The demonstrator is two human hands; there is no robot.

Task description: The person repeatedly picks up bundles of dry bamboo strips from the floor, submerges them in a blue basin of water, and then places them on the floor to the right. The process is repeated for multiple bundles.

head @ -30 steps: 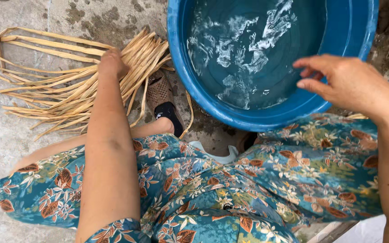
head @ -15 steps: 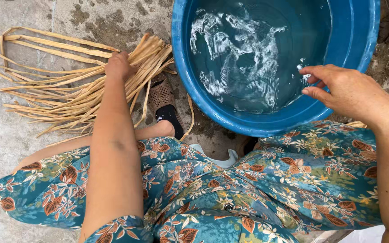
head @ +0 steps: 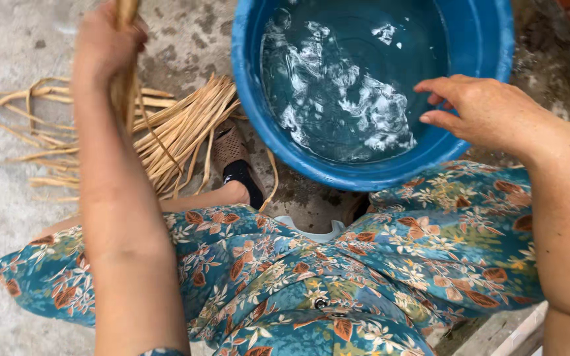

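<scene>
My left hand (head: 108, 41) is raised at the top left, closed around a bunch of tan dried straw strips (head: 125, 86) that hang down from it. More of the same strips lie in a pile (head: 186, 128) on the concrete below. My right hand (head: 489, 112) hovers with fingers apart over the near right rim of a blue plastic basin (head: 364, 175). It holds nothing. The basin holds rippling water (head: 338, 86).
I sit with a leg on each side of the basin, in teal floral trousers (head: 338, 277). My foot in a brown sandal (head: 235, 155) rests beside the straw pile. Rough concrete floor (head: 8, 217) lies all around. A pale edge shows at the bottom right (head: 522, 333).
My left hand has closed on a bunch of strips and lifted it up off the pile. My right hand stays over the basin's rim. The water keeps swirling.
</scene>
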